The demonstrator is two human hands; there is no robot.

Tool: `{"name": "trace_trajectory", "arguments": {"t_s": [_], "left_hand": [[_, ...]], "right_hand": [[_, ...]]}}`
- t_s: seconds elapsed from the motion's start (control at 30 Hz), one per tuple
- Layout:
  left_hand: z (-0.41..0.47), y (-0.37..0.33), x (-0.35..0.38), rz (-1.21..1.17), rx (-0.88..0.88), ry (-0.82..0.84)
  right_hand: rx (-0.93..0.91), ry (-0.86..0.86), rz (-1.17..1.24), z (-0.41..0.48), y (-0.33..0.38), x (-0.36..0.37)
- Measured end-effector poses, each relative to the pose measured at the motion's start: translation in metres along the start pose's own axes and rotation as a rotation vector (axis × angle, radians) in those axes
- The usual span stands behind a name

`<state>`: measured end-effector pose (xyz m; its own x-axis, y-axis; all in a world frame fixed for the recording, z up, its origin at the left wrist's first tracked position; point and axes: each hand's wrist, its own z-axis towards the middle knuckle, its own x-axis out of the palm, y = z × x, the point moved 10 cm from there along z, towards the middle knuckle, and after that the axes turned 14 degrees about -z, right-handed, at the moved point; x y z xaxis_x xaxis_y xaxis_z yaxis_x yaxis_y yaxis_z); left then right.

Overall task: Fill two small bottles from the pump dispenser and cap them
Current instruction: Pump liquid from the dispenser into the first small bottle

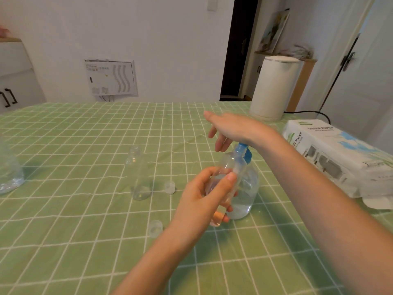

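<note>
**Spout and bottle mouth may not meet**

The biggest risk sits with the pump dispenser [244, 194]. It stands on the green checked table [85, 241] just behind the left fingers [230, 177], and the right hand [231, 128] bears on its blue pump head [244, 153] off-centre, through the heel of the palm. A hard push from that angle could tilt or skid it on the cloth.

Next is the small bottle [225, 167], held tilted against the dispenser's neck. The blur hides whether its mouth sits under the spout. If it doesn't, liquid will run down the bottle and over the fingers gripping it, and wet clear plastic slips easily.

The second small bottle [138, 177] stands open, well to the left of those fingers, with one cap [169, 186] between it and them and another cap [155, 228] below. A swinging elbow could knock any of these.

As for pose, the right arm reaches in from the right, wrist bent down, with its fingers [221, 143] loose, spread and holding nothing. The left hand [204, 201] comes up from below, thumb and fingers wrapped round the small bottle's body.
</note>
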<state>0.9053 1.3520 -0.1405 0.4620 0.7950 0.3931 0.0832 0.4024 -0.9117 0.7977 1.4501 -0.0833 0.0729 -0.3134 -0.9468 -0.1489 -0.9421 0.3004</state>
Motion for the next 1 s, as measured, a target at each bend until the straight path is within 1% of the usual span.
{"name": "trace_trajectory", "arguments": {"t_s": [0.27, 0.53, 0.83, 1.0], "left_hand": [[-0.002, 0.002, -0.001, -0.017, 0.007, -0.022], [0.001, -0.006, 0.0, 0.005, 0.015, -0.021], [-0.003, 0.002, -0.001, 0.003, -0.01, -0.032], [-0.003, 0.002, -0.002, 0.006, -0.01, -0.042]], "right_hand": [[-0.012, -0.009, 0.006, -0.003, 0.001, 0.002], [-0.043, 0.0, -0.047, -0.004, 0.01, -0.012], [-0.036, 0.022, -0.038, -0.007, 0.005, 0.002], [-0.05, -0.013, -0.053, -0.007, 0.007, 0.0]]}}
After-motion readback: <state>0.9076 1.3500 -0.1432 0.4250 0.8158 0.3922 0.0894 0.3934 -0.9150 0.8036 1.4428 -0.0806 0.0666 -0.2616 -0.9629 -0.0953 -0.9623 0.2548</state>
